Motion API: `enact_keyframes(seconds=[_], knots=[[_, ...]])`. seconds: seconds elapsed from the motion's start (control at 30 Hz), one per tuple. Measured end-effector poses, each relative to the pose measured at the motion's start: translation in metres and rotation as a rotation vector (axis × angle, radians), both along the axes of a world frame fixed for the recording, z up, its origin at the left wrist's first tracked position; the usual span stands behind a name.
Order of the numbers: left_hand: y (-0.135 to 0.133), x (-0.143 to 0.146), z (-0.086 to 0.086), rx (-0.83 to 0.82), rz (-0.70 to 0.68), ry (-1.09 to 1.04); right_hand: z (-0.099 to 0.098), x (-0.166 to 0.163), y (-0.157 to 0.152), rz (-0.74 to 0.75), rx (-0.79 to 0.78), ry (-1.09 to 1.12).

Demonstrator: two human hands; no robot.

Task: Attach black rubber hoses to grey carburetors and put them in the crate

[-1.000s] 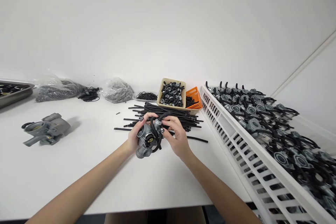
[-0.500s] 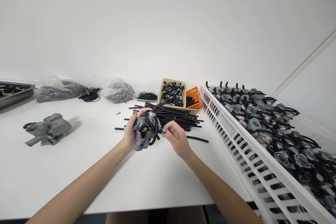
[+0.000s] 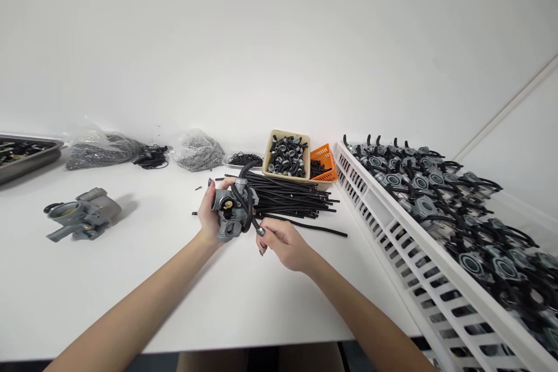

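A grey metal carburetor [image 3: 229, 222] is held up over the table by my left hand [image 3: 208, 213], whose fingers wrap round its left side and back. A black rubber hose [image 3: 249, 209] loops down its right side, and another hose end sticks up from its top. My right hand [image 3: 284, 242] pinches the lower end of the looping hose between thumb and fingers, just right of the carburetor. Behind both hands lies a pile of straight black hoses [image 3: 290, 195]. A second carburetor [image 3: 85, 215] rests on the table at the left.
A white slatted crate [image 3: 392, 229] full of carburetors stands at the right. At the back are a cream basket [image 3: 267, 154] of small parts, an orange basket [image 3: 333, 171], a clear bag [image 3: 198, 151] and a bigger bag [image 3: 102, 148]. A metal tray [image 3: 30, 164] sits far left.
My left hand has shifted slightly left with the carburetor. My right hand has moved down and left and now grips the hose end, drawing it downward.
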State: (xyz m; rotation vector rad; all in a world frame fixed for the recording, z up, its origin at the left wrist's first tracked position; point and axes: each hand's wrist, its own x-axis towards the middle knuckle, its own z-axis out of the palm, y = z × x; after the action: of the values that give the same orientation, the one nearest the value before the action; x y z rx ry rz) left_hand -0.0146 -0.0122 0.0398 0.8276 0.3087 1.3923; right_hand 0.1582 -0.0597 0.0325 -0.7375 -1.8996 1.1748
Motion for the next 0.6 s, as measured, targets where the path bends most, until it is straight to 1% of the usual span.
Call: enact_keyframes(seconds=[0.1, 0.17, 0.33, 0.47, 0.53, 0.6], knots=[[-0.001, 0.0, 0.002, -0.027, 0.008, 0.009, 0.002, 0.0, -0.002, 0.014, 0.006, -0.011], [-0.002, 0.0, 0.004, -0.072, -0.013, 0.029, 0.001, 0.0, -0.003, 0.008, 0.009, -0.021], [-0.002, -0.002, 0.005, -0.137, -0.143, 0.06, -0.005, 0.001, -0.001, 0.003, 0.001, -0.051], [-0.002, -0.003, 0.001, -0.182, -0.255, 0.084, -0.005, 0.006, 0.006, 0.006, -0.041, 0.054], [-0.002, -0.001, -0.001, -0.215, -0.293, 0.077, -0.005, 0.008, 0.011, -0.058, -0.041, 0.155], [-0.001, 0.0, -0.002, -0.243, -0.313, 0.063, -0.006, 0.009, 0.016, -0.183, -0.035, 0.252]])
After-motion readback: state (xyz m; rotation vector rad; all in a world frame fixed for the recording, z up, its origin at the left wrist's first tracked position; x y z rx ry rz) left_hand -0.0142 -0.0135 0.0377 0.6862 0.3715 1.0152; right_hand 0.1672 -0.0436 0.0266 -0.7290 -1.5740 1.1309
